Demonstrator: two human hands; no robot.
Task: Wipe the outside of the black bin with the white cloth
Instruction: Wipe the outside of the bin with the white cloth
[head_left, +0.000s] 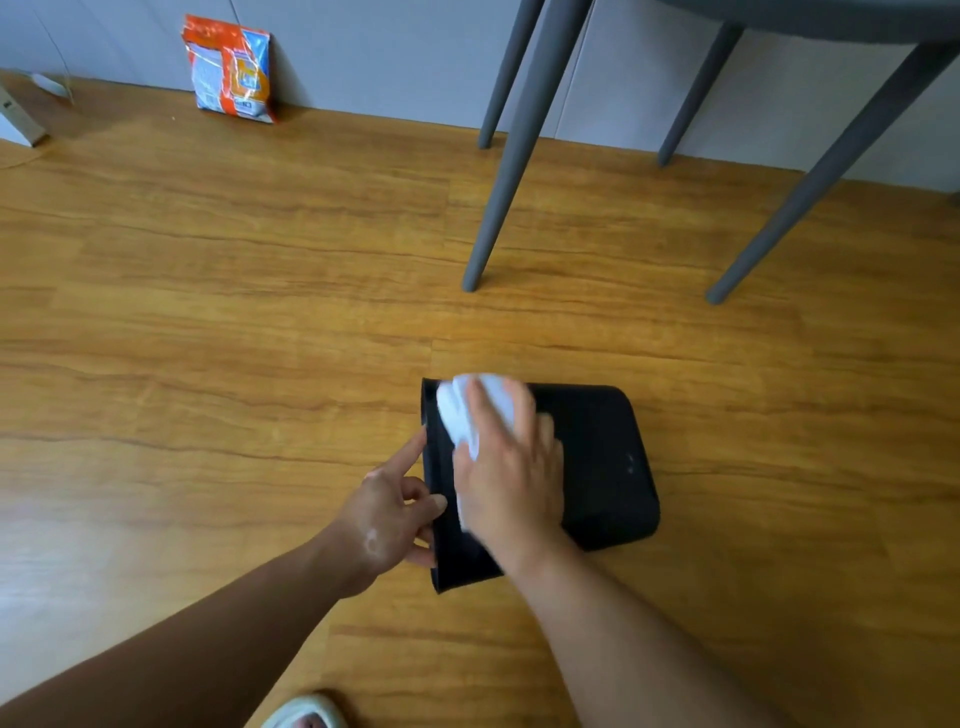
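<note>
Atop tipped black bin (597, 457), right hand (511, 483) pressing white cloth (470, 410)

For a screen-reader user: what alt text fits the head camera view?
A person's right hand presses a white cloth on a black bin lying on its side on a wooden floor, while the left hand steadies its rim. Grey chair legs stand behind.

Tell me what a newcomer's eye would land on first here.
First, the black bin lying on its side on the wooden floor, low and right of centre. The right hand presses a white cloth onto it while the left hand steadies its rim. An orange packet leans against the far wall.
</note>
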